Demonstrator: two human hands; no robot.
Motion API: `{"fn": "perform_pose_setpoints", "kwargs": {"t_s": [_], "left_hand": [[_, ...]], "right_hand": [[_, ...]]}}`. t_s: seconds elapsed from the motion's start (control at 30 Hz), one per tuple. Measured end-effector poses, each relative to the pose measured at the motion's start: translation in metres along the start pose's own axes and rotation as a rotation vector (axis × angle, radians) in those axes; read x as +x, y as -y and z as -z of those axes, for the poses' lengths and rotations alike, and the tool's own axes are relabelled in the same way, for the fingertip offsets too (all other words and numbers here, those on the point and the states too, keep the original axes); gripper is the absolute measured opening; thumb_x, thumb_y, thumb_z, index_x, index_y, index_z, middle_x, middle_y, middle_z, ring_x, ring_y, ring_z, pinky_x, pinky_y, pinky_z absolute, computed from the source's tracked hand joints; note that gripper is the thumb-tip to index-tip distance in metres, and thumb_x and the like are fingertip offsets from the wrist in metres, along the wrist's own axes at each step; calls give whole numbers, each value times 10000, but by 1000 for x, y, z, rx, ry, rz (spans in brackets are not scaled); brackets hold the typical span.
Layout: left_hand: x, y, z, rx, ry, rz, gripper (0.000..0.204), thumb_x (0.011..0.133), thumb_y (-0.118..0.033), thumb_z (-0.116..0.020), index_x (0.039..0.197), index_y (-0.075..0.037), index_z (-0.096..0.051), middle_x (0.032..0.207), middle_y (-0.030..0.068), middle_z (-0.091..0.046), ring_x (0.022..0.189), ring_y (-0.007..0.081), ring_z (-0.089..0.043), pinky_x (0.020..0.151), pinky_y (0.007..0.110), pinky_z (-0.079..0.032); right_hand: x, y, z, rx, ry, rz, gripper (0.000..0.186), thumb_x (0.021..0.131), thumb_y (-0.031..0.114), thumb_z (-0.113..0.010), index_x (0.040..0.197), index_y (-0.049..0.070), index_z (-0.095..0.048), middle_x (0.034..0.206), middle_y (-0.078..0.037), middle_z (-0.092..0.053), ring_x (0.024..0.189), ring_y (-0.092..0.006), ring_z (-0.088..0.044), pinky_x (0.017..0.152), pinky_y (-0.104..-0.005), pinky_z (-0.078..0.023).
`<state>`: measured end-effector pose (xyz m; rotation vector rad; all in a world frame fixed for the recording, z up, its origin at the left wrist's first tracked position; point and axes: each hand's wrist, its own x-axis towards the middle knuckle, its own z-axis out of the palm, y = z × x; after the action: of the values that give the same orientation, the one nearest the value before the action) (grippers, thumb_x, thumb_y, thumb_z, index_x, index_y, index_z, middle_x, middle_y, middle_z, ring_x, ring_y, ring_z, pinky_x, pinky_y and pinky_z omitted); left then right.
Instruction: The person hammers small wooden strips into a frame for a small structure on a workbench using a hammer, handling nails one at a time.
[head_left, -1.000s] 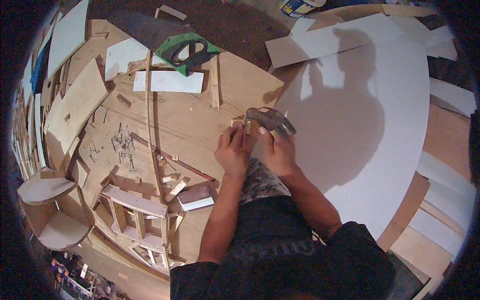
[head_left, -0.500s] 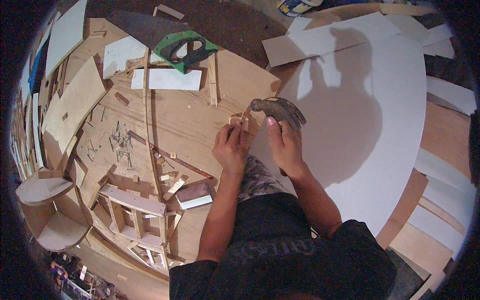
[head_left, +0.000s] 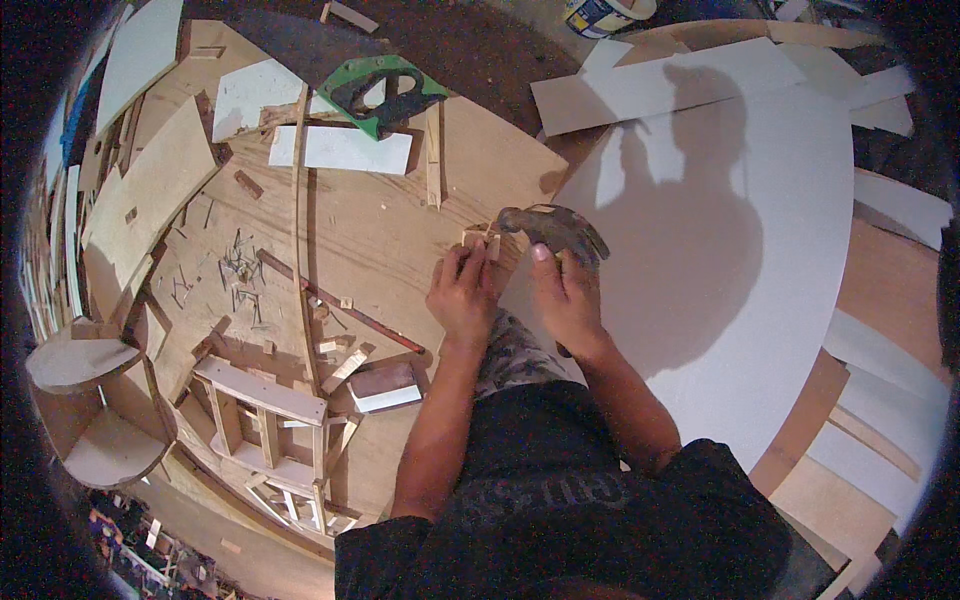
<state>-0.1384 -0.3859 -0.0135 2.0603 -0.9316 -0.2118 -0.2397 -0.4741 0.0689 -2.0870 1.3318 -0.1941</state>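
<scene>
My right hand [head_left: 567, 298] grips the handle of a claw hammer [head_left: 553, 226]; its dark metal head sits just above a small wooden block [head_left: 480, 243]. My left hand [head_left: 463, 291] pinches that block and holds it down on the round plywood board [head_left: 360, 215]. The block lies where the plywood meets a large white panel [head_left: 740, 230]. Both forearms come up from the lower edge, and a patterned cloth on my knee shows between them.
A handsaw with a green handle [head_left: 385, 95] lies at the top beside white offcuts [head_left: 340, 150]. A heap of nails [head_left: 240, 265], a long thin strip [head_left: 297, 220] and a small wooden frame [head_left: 265, 420] lie to the left. Board scraps ring the floor.
The hammer has swung: its head rose and moved right half a second ago, and now sits lower, close over the block. My left hand has stayed on the block.
</scene>
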Motion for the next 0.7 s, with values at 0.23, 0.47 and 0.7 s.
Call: {"fn": "perform_pose_setpoints", "kwargs": {"t_s": [0.23,0.47,0.7], "left_hand": [[10,0,-7,-6,-60,36,268,745,-73,-760,1012,-104,-767,950,58,-676,826,250,-669,695,347,-562],[11,0,-6,-11,-20,27,297,748,-37,-735,1038,-96,-763,919,57,-668,794,241,-661,659,353,-540],[13,2,-7,-101,-15,124,252,720,-45,-760,970,-76,-762,823,59,-653,720,250,-646,636,355,-526]], "right_hand": [[-9,-15,5,321,-117,-43,265,1022,302,-542,960,49,-594,688,18,-512,597,-64,-467,521,-238,-405],[-13,-14,-6,196,-132,-20,228,1015,242,-541,1073,33,-610,890,-65,-643,702,-187,-570,659,-338,-487],[0,20,-4,17,42,160,275,988,210,-534,1182,37,-625,1163,-216,-647,1023,-431,-631,922,-500,-492]]}}
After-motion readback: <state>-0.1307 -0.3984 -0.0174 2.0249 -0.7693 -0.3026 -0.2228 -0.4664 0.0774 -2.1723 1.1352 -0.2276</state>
